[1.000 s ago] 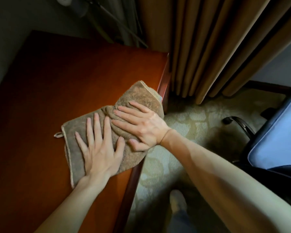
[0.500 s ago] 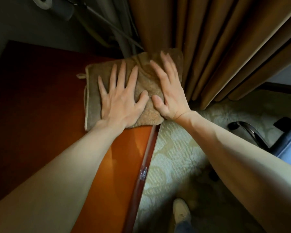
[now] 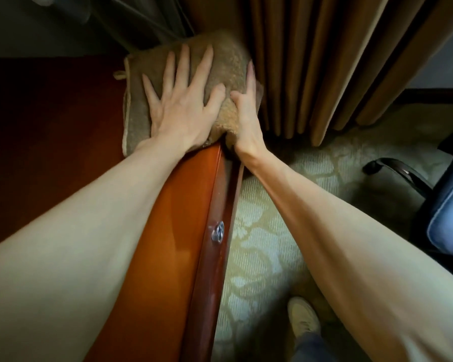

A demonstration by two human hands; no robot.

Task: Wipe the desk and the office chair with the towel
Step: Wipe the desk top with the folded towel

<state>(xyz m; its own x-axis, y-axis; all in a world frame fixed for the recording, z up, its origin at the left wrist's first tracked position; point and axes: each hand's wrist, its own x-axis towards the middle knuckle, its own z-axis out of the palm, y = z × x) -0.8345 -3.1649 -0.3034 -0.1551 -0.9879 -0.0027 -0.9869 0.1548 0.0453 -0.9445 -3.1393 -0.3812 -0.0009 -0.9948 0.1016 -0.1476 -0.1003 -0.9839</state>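
The left hand (image 3: 183, 105) lies flat with its fingers spread straight, pressing the brown towel (image 3: 228, 61) onto the far corner of the desk (image 3: 188, 205). Just beside its thumb, the right hand (image 3: 245, 116) presses the towel's overhang against the desk edge, thumb on top and the one visible finger straight. A curtain (image 3: 311, 61) hangs just past the right fingertips, and the office chair (image 3: 447, 205) stands well off to the right.

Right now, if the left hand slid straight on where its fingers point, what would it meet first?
Probably the brown pleated curtain beyond the tan terry towel under the left hand, at the far edge of the reddish wooden desk; depth is unclear.
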